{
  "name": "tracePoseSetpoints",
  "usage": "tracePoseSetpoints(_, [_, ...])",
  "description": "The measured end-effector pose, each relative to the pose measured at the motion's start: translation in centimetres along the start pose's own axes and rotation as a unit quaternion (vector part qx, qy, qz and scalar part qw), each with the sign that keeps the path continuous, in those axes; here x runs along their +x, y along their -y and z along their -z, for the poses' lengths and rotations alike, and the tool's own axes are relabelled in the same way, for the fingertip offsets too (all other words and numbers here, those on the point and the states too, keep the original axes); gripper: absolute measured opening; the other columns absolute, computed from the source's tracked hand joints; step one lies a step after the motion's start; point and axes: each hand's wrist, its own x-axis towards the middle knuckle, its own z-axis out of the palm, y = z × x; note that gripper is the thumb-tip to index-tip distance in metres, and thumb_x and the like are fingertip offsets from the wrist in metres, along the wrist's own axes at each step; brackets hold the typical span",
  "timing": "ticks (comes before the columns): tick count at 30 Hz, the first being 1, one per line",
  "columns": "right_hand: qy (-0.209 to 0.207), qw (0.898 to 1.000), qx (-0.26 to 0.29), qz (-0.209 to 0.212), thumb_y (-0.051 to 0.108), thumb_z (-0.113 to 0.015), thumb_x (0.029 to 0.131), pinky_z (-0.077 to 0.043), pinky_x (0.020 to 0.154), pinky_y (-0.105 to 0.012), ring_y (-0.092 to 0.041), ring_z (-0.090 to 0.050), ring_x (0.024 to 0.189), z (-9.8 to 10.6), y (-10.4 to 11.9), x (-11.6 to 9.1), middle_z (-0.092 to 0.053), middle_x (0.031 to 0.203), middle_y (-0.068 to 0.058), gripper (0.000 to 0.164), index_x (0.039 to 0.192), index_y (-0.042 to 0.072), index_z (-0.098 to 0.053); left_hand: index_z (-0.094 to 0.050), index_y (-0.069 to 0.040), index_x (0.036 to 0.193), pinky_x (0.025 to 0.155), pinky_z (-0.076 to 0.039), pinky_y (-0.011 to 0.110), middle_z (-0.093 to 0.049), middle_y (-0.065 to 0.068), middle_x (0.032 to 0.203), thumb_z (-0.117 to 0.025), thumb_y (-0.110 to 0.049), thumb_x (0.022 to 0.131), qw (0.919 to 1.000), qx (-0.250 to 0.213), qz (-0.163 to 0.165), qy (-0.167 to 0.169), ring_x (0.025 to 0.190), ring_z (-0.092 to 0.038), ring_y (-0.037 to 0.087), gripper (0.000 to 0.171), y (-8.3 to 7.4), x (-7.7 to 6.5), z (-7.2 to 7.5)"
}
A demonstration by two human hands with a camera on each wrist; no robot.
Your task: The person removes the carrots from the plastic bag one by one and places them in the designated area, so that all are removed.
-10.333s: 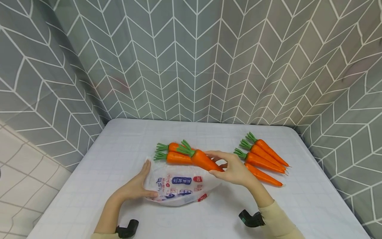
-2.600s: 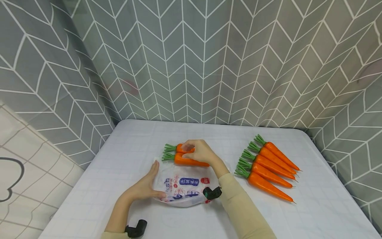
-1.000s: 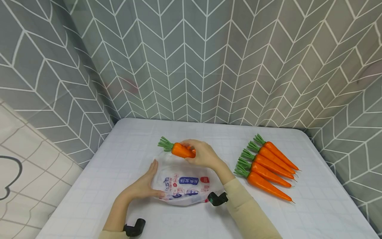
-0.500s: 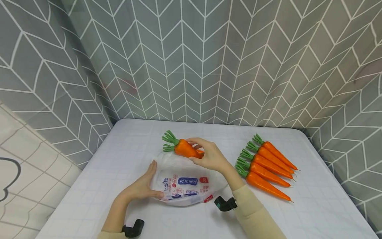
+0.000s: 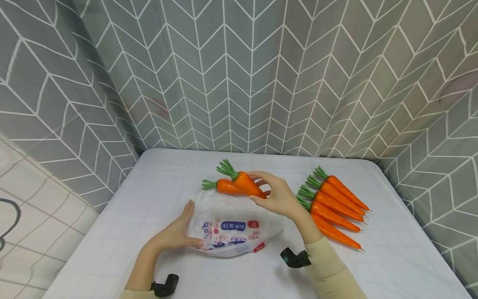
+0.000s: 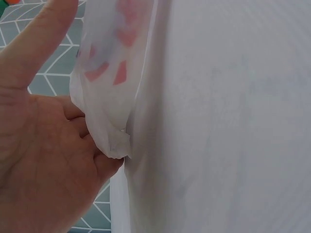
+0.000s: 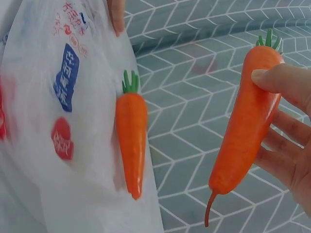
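Observation:
My right hand [image 5: 280, 197] pinches an orange carrot with a green top [image 5: 248, 182] above the table, thumb on one side and fingers on the other. In the right wrist view the held carrot [image 7: 250, 116] shows whole, with its thin root hanging down. A second carrot [image 5: 225, 187] lies along the far edge of a white plastic bag [image 5: 231, 214] printed in blue and red. Against the bag's left end rests my left hand [image 5: 173, 232], thumb and fingers spread. The left wrist view shows its fingers partly hidden behind the bag [image 6: 109, 97].
Several carrots [image 5: 336, 209] lie side by side in a slanted row on the right of the white-covered table [image 5: 220, 278], tops toward the back left. Grey patterned curtains [image 5: 239, 83] stand behind the table and at the sides.
An earlier held carrot has joined the right-hand row. My right hand has since taken one of the two carrots by the bag and moved it up and right. My left hand stays at the bag.

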Motion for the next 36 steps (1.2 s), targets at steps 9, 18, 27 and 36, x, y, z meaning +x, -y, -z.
tracePoseSetpoints(9, [-0.013,1.000,-0.009,-0.019,0.011,-0.079,0.081,-0.058,0.072,-0.030,-0.017,-0.062,0.099,1.7,-0.4,-1.3,-0.061,0.126,0.002,0.061,0.135,0.022,-0.054,0.004,0.007,0.150,0.113,-0.009,0.055,0.010,0.027,0.156,-0.086,-0.038,0.068,1.0000,-0.002,0.001,-0.001,0.143,0.003,0.044,0.130,-0.1,0.0,0.0])
tracePoseSetpoints(18, [-0.018,0.999,-0.009,-0.032,0.007,-0.079,0.079,-0.058,0.071,-0.030,-0.019,-0.063,0.098,3.4,0.1,-2.6,-0.062,0.122,-0.003,0.062,0.135,0.019,-0.054,0.003,0.007,0.150,0.113,-0.008,0.055,0.010,0.027,0.156,-0.086,-0.038,0.069,1.0000,-0.006,0.001,-0.001,0.143,0.003,0.044,0.129,-0.3,-0.1,0.0])
tracePoseSetpoints(27, [-0.027,0.998,-0.026,-0.044,0.010,-0.080,0.079,-0.058,0.068,-0.031,-0.020,-0.065,0.095,5.0,-0.1,-4.6,-0.063,0.122,-0.003,0.059,0.132,0.018,-0.057,0.004,0.008,0.150,0.113,-0.008,0.056,0.011,0.028,0.156,-0.086,-0.038,0.070,1.0000,-0.005,-0.002,0.003,0.142,0.005,0.044,0.129,-0.4,0.0,0.1])
tracePoseSetpoints(36, [-0.030,0.998,-0.032,-0.050,0.006,-0.082,0.076,-0.058,0.071,-0.029,-0.018,-0.065,0.096,6.3,-0.3,-6.4,-0.062,0.124,0.000,0.061,0.131,0.017,-0.058,0.004,0.009,0.149,0.113,-0.008,0.056,0.011,0.029,0.155,-0.086,-0.038,0.069,1.0000,-0.004,-0.008,0.000,0.142,0.005,0.045,0.129,-0.5,0.0,0.1])
